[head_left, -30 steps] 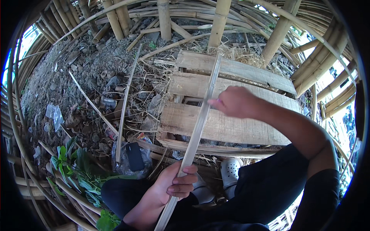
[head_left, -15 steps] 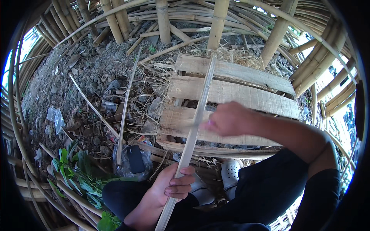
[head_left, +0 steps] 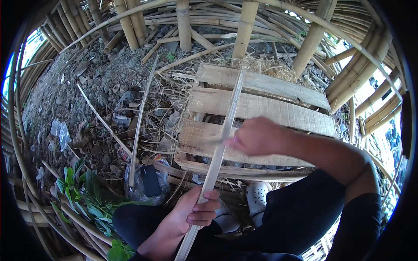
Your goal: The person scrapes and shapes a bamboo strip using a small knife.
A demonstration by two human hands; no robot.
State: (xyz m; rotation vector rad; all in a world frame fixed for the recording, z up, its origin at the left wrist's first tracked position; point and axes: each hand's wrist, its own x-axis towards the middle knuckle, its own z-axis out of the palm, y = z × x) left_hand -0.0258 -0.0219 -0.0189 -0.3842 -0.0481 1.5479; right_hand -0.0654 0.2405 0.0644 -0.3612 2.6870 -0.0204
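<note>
My left hand [head_left: 196, 212] is closed around the lower part of a long, pale bamboo strip [head_left: 229, 114]. The strip slants up and away from my lap, its far end lying over a slatted wooden platform [head_left: 266, 106]. Beside the strip's middle, my right hand [head_left: 260, 135] is closed on what looks like a knife [head_left: 212, 141]. Only a thin, blurred blade shows, reaching left across the strip; the handle is mostly hidden in my fist.
Left of the platform, two more bamboo strips [head_left: 143, 114] [head_left: 101, 117] lie on rubble. A black phone [head_left: 150, 180] rests on clear plastic near my knee. Green leafy stems [head_left: 89, 195] are at lower left. Bamboo posts [head_left: 245, 28] and poles surround me; grey clogs [head_left: 257, 196] are on my feet.
My right hand and the blade stay at nearly the same place along the strip, slightly lower. My left hand keeps its hold. The whole view has shifted slightly.
</note>
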